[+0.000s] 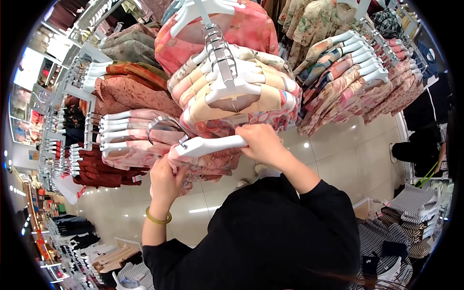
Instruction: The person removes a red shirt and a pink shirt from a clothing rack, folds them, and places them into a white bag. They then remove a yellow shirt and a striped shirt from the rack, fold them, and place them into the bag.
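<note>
two hands clamp a white plastic hanger (208, 145) carrying a pink floral blouse (208, 166): right hand (261, 142) on its arm, left hand (164, 181) gripping fabric below. risk: metal hook (164, 126) snagging neighbouring hangers (121, 126), garment slipping.

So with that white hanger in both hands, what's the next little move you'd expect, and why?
Probably lifting the metal hook up toward the chrome rack arm. The right hand grips one end of the white plastic hanger and the left hand holds the pink floral garment beneath it, while the hook hangs free of any rail, just below the row of hung pink tops.
</note>
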`<action>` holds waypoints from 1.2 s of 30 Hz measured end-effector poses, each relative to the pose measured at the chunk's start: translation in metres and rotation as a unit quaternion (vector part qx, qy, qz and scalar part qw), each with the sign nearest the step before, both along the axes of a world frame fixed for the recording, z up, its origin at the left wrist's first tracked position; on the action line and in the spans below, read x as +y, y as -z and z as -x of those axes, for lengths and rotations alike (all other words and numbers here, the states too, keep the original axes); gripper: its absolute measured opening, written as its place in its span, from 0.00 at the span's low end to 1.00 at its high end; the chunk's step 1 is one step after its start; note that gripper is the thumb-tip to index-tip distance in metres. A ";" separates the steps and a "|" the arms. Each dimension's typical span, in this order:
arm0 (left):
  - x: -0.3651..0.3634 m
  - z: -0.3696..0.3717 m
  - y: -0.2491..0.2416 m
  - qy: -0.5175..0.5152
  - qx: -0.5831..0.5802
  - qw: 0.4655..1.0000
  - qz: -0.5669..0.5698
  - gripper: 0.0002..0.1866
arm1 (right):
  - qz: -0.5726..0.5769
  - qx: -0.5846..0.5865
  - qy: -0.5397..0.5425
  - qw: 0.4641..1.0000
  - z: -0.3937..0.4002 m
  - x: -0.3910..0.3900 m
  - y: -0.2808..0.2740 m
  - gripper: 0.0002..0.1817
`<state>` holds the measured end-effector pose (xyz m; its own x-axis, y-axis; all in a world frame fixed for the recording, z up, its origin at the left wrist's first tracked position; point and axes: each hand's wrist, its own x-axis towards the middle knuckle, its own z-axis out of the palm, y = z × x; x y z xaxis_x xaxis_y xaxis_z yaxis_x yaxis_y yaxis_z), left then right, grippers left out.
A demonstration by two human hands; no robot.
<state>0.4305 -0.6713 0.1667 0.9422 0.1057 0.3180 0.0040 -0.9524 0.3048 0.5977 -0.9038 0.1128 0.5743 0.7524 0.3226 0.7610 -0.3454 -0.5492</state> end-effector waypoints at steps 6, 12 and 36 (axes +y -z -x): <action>-0.015 -0.007 0.003 0.105 -0.017 0.993 -0.055 0.22 | -0.046 0.108 -0.085 0.989 0.026 0.014 0.002 0.12; 0.014 0.001 0.004 0.045 -0.010 0.997 -0.064 0.22 | -0.094 0.061 -0.015 0.994 0.010 -0.012 -0.008 0.09; -0.018 0.065 0.037 -0.053 -0.072 0.993 0.078 0.19 | -0.097 0.057 -0.167 0.980 -0.013 -0.005 -0.041 0.14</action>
